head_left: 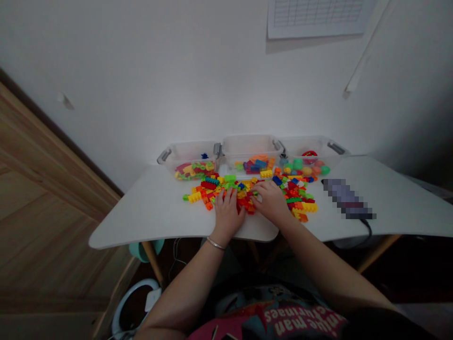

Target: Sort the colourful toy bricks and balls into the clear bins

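The left hand (229,213) lies palm down, fingers loosely spread on the bricks (247,204); the right hand (273,200) bends in opposite, its fingertips low among them, and whether they pinch one I cannot tell. The heap covers the middle of the white table (152,215), partly hidden beneath both hands. Along the back edge, the left bin (189,148) holds small multicoloured pieces, the middle bin (251,144) orange and blue ones, the right bin (304,139) green and orange rounded pieces. Pixelation masks an object (348,199) towards the right.
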Demonstrator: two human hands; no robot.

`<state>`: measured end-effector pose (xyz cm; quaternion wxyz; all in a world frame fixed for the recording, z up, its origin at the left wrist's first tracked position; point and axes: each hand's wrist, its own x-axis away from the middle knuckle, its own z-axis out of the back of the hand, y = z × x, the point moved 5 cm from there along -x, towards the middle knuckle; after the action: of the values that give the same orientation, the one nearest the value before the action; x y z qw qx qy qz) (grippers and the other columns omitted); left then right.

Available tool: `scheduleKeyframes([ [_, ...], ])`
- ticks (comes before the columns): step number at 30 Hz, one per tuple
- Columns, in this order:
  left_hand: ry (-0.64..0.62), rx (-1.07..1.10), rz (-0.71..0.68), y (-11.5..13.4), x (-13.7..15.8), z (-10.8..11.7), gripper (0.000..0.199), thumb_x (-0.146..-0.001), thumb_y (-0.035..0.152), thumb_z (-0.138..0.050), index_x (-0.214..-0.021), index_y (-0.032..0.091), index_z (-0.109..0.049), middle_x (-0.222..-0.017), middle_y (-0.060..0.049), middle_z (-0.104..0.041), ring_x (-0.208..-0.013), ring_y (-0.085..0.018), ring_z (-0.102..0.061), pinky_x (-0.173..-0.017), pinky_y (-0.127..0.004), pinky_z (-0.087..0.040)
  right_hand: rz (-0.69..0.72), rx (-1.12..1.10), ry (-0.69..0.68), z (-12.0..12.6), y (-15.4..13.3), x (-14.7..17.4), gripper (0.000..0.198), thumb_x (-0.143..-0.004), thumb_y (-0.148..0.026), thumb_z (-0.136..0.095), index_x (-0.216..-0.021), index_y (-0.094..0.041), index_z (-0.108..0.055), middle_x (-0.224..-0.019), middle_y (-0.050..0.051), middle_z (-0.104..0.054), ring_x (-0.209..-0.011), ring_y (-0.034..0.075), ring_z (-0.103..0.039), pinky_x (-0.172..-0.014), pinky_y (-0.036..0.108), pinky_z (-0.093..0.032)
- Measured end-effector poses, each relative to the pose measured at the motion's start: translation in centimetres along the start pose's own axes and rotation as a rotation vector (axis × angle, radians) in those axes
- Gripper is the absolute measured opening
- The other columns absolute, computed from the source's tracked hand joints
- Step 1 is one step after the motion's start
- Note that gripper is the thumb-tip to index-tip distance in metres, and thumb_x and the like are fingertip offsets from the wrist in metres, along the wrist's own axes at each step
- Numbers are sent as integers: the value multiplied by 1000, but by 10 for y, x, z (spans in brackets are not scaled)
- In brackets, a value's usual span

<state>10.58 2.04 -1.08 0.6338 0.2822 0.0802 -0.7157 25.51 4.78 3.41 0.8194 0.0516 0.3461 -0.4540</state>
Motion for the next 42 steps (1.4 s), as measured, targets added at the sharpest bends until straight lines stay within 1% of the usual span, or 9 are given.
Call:
scheduleKeyframes([
  [3, 3, 9, -10, 0, 0, -1, 56, -84, 33, -57, -137, 17, -51, -144, -10, -51, -135, -35, -38, -114, -54, -31, 10, 86, -64, -8, -6, 19, 19, -85, -17, -58, -97, -20, -71, -104, 9, -69, -95, 26, -57, -85, 39, -45],
  [8, -2, 17, -10, -1, 0, -3, 58, -84, 33, -58, -139, 17, -49, -145, -10, -51, -136, -35, -37, -115, -54, -30, 12, 115, -109, -13, -4, 33, 23, -84, -17, -58, -105, -16, -68, -106, 11, -68, -98, 27, -56, -87, 40, -45],
  [16, -10, 27, -4, -1, 0, -1, 57, -84, 33, -57, -139, 18, -49, -145, -9, -51, -135, -35, -38, -115, -54, -30, -51, 144, -104, -14, 0, 42, 16, -84, -22, -58, -97, -16, -66, -97, 10, -68, -94, 27, -56, -88, 39, -43],
  [22, 2, 23, -14, 0, 0, 0, 58, -84, 34, -59, -139, 19, -50, -146, -9, -50, -136, -35, -37, -115, -54, -30, -82, 130, -89, -16, 5, 44, 21, -84, -19, -57, -102, -16, -66, -102, 9, -70, -100, 27, -56, -93, 39, -41],
  [25, -3, 24, -24, 0, 0, 1, 57, -85, 33, -59, -139, 18, -50, -145, -8, -51, -136, -35, -36, -115, -54, -30, -83, 112, -86, -18, 7, 44, 20, -84, -19, -57, -101, -18, -66, -101, 8, -70, -101, 26, -57, -94, 39, -41],
  [32, -33, 60, -40, 3, 0, 7, 49, -89, 34, -56, -136, 23, -54, -145, -6, -52, -138, -35, -34, -115, -59, -26, -105, 75, -23, -15, 9, 43, 11, -84, -23, -61, -93, -19, -65, -90, 8, -70, -93, 26, -59, -91, 40, -43],
  [34, -48, 93, -54, 5, 0, 11, 47, -88, 34, -58, -134, 25, -56, -142, -5, -55, -138, -35, -33, -115, -61, -25, -82, 48, 13, -12, 8, 44, 11, -84, -24, -62, -93, -19, -64, -92, 8, -70, -93, 26, -60, -91, 41, -43],
  [39, -80, 178, -144, 13, 0, 16, 42, -86, 37, -63, -128, 30, -61, -132, -2, -63, -136, -32, -37, -117, -62, -20, 45, -32, 69, -9, 1, 47, 12, -86, -19, -59, -96, -22, -64, -96, 6, -71, -96, 24, -60, -92, 40, -44],
  [42, -71, 191, -174, 19, -2, 15, 32, -85, 40, -64, -115, 30, -68, -130, -3, -64, -135, -32, -38, -117, -61, -19, 77, -60, 83, -7, -2, 47, 13, -86, -18, -58, -96, -23, -64, -98, 6, -71, -96, 23, -61, -93, 40, -45],
])
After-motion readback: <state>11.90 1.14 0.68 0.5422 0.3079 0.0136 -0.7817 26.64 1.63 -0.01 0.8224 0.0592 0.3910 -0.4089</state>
